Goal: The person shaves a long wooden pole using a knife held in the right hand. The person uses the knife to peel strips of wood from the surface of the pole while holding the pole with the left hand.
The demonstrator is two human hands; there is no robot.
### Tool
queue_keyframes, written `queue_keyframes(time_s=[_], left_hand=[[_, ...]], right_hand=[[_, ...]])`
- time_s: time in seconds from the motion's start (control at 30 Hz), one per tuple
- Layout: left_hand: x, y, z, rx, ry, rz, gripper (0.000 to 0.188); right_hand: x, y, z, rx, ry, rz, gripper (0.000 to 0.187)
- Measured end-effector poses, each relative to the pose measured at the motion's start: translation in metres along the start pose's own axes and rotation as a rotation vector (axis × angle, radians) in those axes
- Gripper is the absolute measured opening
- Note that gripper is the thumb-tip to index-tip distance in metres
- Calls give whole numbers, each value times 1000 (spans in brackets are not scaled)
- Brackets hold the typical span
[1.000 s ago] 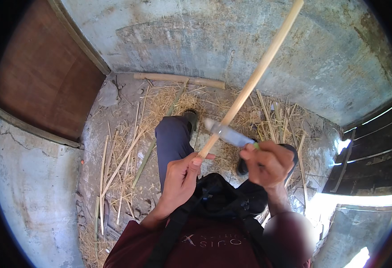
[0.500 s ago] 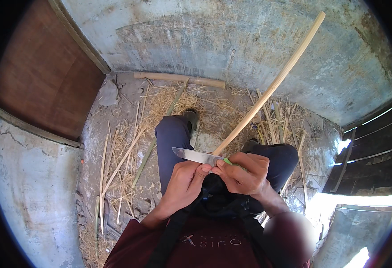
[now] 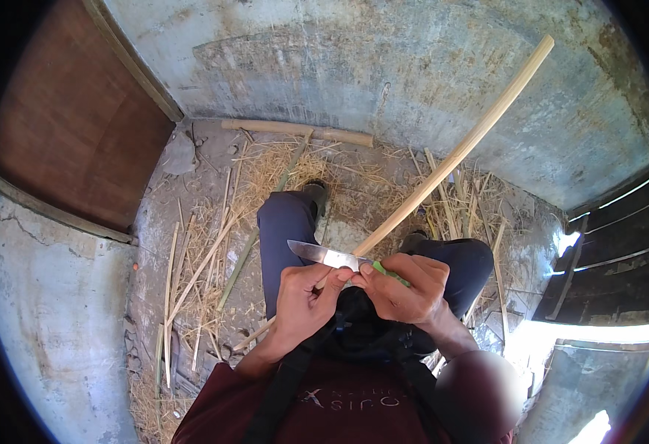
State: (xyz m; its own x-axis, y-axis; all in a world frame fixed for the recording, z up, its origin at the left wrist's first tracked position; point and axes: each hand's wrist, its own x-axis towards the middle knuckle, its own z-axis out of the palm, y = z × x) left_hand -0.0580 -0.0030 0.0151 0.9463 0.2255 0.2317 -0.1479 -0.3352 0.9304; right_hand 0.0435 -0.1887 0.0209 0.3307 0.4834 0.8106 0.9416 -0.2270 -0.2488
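Note:
My right hand [image 3: 407,287] is closed round the green handle of a knife [image 3: 313,252]. Its blade points left and lies across a long pale bamboo strip [image 3: 458,152]. Close beside it, my left hand [image 3: 304,300] is closed on the strip in a pinch, thumb uppermost. The fingertips of both hands nearly meet just below the blade. From there the strip slants up and away to the far right, and a short pale end shows by my left wrist. The part within my fingers is hidden.
Curly shavings [image 3: 265,166] and several thin strips [image 3: 206,270] litter the floor round my legs. A bamboo pole [image 3: 295,131] lies along the foot of the far wall [image 3: 302,66]. A brown door panel [image 3: 73,118] is at left, dark slats [image 3: 606,259] at right.
The strip's far end has shifted right and slightly down. A pale end now shows beside my left wrist. The knife blade has tilted a little, and both hands stay closed.

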Motion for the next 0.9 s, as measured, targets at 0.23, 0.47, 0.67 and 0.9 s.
queue_keyframes(time_s=[0.23,0.47,0.67,0.9], left_hand=[[3,8,1,34,7,-46,18],[2,7,0,88,-79,19,21],[2,11,3,155,-107,22,21],[6,19,-2,153,-110,21,21]], right_hand=[[1,-1,-1,-45,-14,-10,25],[5,8,-9,-33,-23,-32,26],[2,10,-12,-41,-22,-32,28],[-3,15,-19,-53,-7,-9,26]])
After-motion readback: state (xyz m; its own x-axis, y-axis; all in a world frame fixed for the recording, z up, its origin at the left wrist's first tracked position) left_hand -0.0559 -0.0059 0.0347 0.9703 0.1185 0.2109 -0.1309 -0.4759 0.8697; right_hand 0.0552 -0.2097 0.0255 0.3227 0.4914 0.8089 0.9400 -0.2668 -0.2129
